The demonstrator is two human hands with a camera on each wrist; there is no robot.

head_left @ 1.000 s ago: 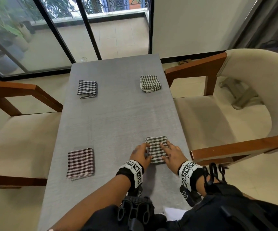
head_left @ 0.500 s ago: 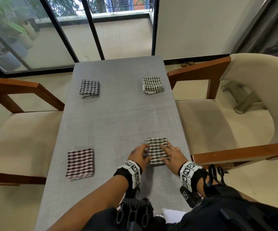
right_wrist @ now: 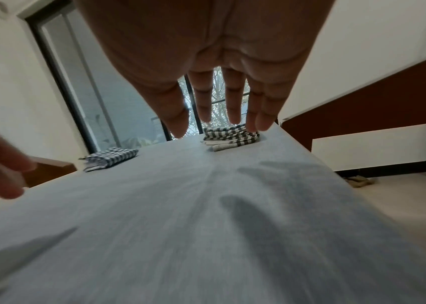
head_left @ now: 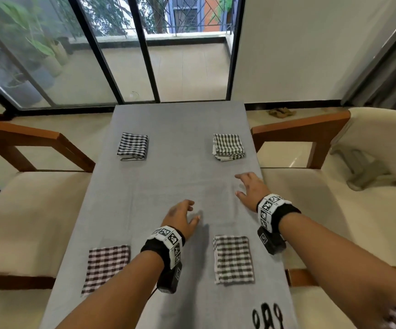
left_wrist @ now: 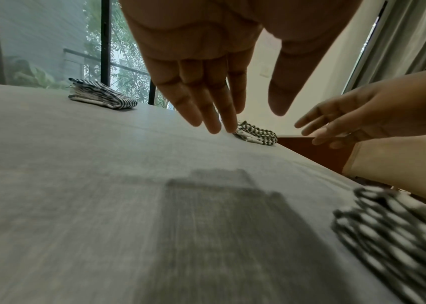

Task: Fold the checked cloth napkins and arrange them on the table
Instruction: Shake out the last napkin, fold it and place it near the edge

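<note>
Grey bench (head_left: 180,181) stretches toward the balcony glass; my left hand (head_left: 180,217) and right hand (head_left: 251,188) hover above it, fingers loose, holding nothing. Four folded checked napkins lie apart near its corners, nearest (head_left: 233,258) beside my right wrist.

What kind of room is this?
Probably a dining room in a home. A long grey table has cushioned wooden chairs on both sides, folded checked napkins are laid at four places, and glass doors open onto a balcony.
</note>
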